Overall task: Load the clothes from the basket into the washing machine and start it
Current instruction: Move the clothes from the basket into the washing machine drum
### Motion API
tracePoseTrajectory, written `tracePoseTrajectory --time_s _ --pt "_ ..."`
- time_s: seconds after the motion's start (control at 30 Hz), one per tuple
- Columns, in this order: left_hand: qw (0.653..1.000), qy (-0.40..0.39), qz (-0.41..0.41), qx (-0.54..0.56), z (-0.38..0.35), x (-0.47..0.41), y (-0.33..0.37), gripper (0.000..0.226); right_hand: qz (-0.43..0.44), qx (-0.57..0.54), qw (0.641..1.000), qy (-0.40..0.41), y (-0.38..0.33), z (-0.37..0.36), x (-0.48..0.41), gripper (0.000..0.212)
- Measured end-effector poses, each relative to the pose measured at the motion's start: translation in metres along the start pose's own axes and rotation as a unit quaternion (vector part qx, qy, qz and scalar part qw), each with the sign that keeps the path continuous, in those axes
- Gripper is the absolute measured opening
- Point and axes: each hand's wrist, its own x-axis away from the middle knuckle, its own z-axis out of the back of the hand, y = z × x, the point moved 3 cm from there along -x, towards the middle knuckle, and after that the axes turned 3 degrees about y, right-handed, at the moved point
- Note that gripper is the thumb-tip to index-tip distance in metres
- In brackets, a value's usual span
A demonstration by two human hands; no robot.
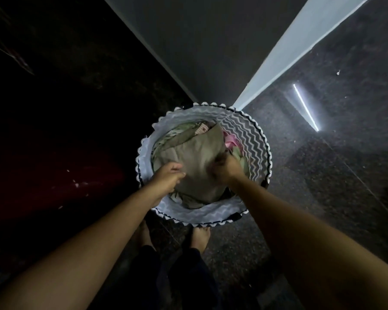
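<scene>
A round laundry basket (249, 135) with a grey-and-white zigzag lining stands on the floor right in front of my feet. It is full of clothes, with a large olive-green garment (199, 157) on top and a pink piece (232, 139) at its right. My left hand (167, 177) grips the olive garment at its left edge. My right hand (227, 165) grips the same garment at its right side, fingers dug into the cloth. No washing machine shows in this dim view.
A wall corner (211, 52) with a pale edge rises just behind the basket. Dark speckled floor (334, 164) spreads to the right, with a bright light reflection. The left side is very dark. My bare feet (199, 239) stand close to the basket.
</scene>
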Motion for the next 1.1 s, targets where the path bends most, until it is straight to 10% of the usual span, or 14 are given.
tracePoseTrajectory --time_s 0.2,0.27,0.33,0.5,0.6,0.87,1.0,1.1 --pt "0.996 0.01 0.056 0.063 -0.001 0.01 -0.006 0.045 0.148 0.07 0.969 -0.184 -0.003 -0.03 0.042 0.012" --pt "0.995 0.012 0.069 0.077 0.0 0.016 0.002 0.046 0.176 0.016 0.975 -0.135 -0.013 -0.016 0.048 0.012" --pt "0.992 0.002 0.076 0.098 0.0 0.018 0.009 0.037 0.114 -0.161 0.979 -0.052 -0.024 0.003 0.054 0.016" --pt "0.985 0.041 0.064 0.155 -0.007 0.029 0.024 0.068 -0.006 -0.394 0.893 -0.217 -0.045 0.026 0.081 0.01" --pt "0.981 0.061 0.011 0.182 0.001 0.038 0.031 0.078 -0.014 -0.512 0.846 -0.149 -0.053 0.05 0.088 0.018" --pt "0.995 0.028 0.003 0.098 0.018 0.075 0.044 0.078 -0.033 -0.562 0.811 -0.161 -0.092 0.077 0.127 0.053" --pt "0.985 -0.051 0.048 0.158 0.021 0.106 0.051 0.045 -0.016 -0.584 0.785 -0.207 -0.113 0.092 0.161 0.048" --pt "0.989 -0.012 -0.009 0.147 0.03 0.14 0.067 0.005 0.01 -0.503 0.853 -0.139 -0.125 0.114 0.184 0.043"
